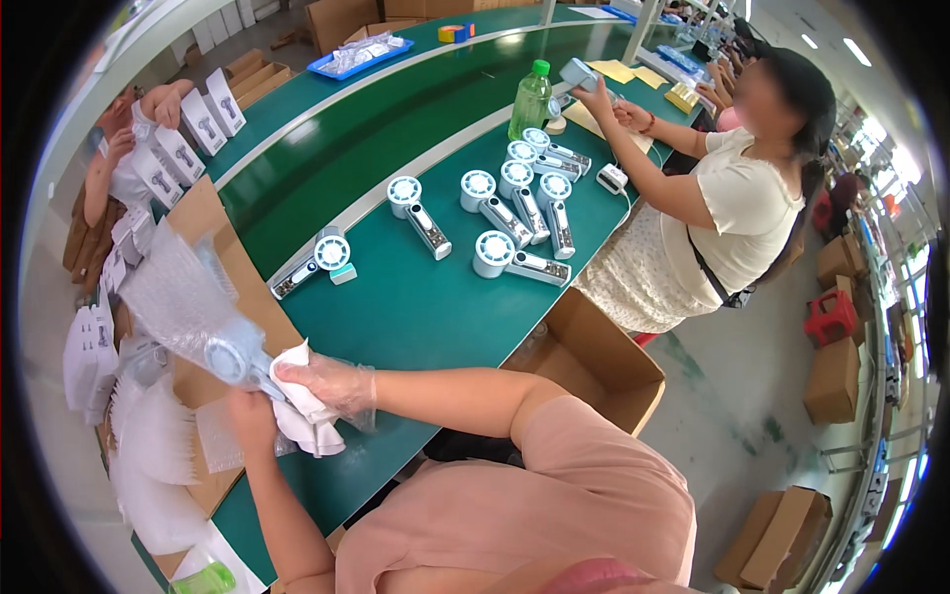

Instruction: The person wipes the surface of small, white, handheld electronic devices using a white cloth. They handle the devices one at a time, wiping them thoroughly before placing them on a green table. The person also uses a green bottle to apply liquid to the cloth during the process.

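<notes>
A light-blue handheld fan (230,358) is held over the left part of the bench, its round head pointing away from me. My left hand (251,414) is closed at the fan's handle, its fingers partly hidden. In a clear plastic glove, my right hand (334,382) grips a white cloth (309,424) against that handle. Beyond my hands, a similar fan (332,250) lies with a small pale-teal block (342,274) beside it. Another fan (404,194) rests farther right, and several more, including a near one (493,253), are grouped toward the co-worker.
Bubble-wrap bags (178,287) lie on cardboard (223,238) at left. A green conveyor belt (307,183) curves behind the bench. A green bottle (531,99) stands near a co-worker (732,188) holding a fan. An open carton (594,366) sits below the bench edge. Another person handles white boxes (183,158).
</notes>
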Motion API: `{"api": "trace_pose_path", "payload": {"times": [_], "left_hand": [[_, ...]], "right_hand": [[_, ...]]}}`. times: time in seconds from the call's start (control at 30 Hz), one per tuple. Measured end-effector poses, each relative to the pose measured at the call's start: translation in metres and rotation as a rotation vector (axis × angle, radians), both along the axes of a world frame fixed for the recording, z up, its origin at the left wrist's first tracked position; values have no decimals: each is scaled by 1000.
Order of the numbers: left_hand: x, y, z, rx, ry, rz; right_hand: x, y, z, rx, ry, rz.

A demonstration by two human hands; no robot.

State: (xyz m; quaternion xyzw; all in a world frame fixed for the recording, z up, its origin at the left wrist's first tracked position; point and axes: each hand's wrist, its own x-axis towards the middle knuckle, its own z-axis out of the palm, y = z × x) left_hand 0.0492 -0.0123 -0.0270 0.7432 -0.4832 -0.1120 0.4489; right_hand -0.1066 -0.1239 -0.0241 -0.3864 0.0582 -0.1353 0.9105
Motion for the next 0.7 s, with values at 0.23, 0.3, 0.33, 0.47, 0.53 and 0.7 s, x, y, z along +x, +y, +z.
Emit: {"api": "trace_pose_path", "payload": {"times": [0.23,0.3,0.33,0.47,0.53,0.7], "left_hand": [[-34,-12,17,-308,195,255],[-30,-8,22,-192,-46,306],[-32,-9,29,-127,-162,270],[-41,-11,18,-11,-416,67],[-35,-13,22,-78,-312,68],[-50,-7,88,-153,282,47]], "right_hand": [[1,-1,18,6,137,-68],[12,-1,-1,30,164,-43],[17,-2,-13,20,196,-25],[15,-7,-10,82,174,45],[5,-14,2,40,113,70],[-35,-29,42,-371,-106,63]]}}
